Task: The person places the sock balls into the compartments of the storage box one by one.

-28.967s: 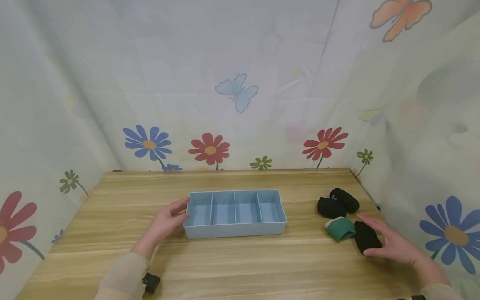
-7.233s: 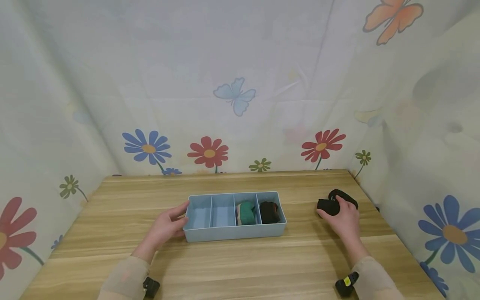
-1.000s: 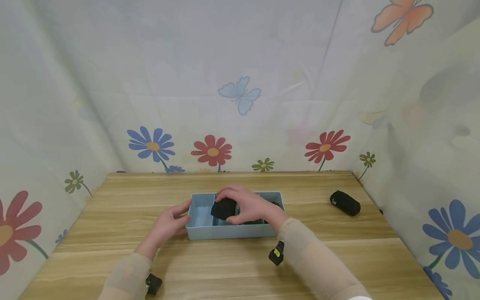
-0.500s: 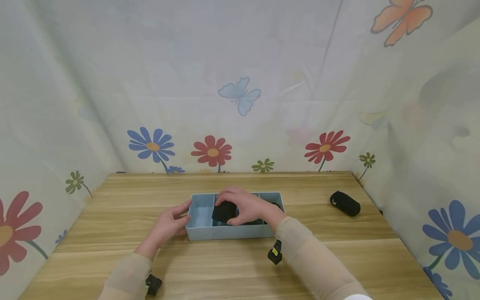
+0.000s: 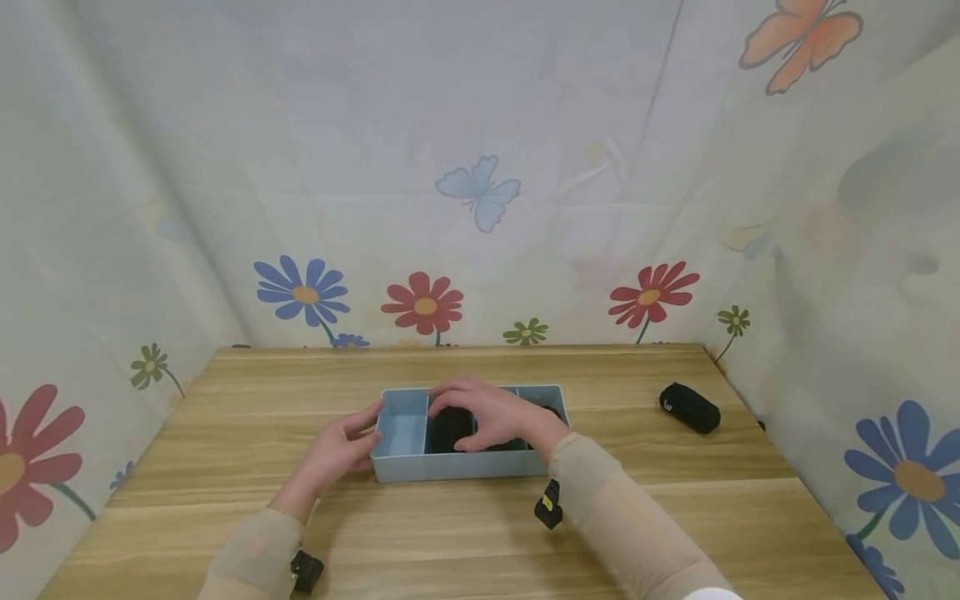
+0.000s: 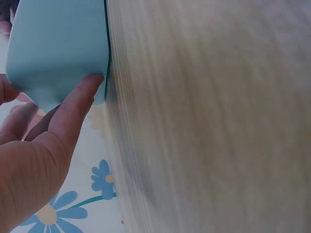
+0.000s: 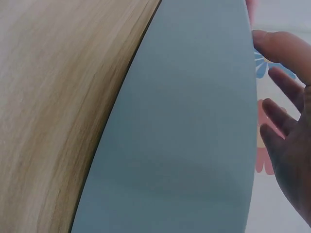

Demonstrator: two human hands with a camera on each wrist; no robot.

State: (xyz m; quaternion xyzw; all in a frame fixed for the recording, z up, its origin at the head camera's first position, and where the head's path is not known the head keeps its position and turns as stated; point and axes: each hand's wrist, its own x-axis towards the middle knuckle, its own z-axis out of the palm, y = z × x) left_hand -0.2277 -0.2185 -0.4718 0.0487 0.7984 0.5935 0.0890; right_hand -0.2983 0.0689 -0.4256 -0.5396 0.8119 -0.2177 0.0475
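Observation:
A light-blue divided box point(image 5: 465, 468) stands on the table, its compartments in a row. My left hand point(image 5: 337, 454) touches its left end wall with spread fingers; in the left wrist view the fingers point(image 6: 77, 107) lie along that wall. My right hand point(image 5: 491, 417) hovers over the middle, thumb and fingers apart. Beneath it, a rolled black sock point(image 5: 450, 429) sits in the second compartment from the left. In the right wrist view, the fingers point(image 7: 279, 114) hold nothing visible above the rim. My right hand mostly hides the right compartments; something dark shows in the last one.
Another rolled black sock point(image 5: 690, 407) with a white mark lies at the right of the wooden table point(image 5: 420, 542). Flower-printed cloth point(image 5: 480, 250) hangs behind and at both sides of the table. The box's leftmost compartment point(image 5: 402, 423) shows its bare floor.
Over the last second the black sock has gone down into the second compartment, and my right hand has loosened from it. Earlier, green and black socks went from the table into the right compartments.

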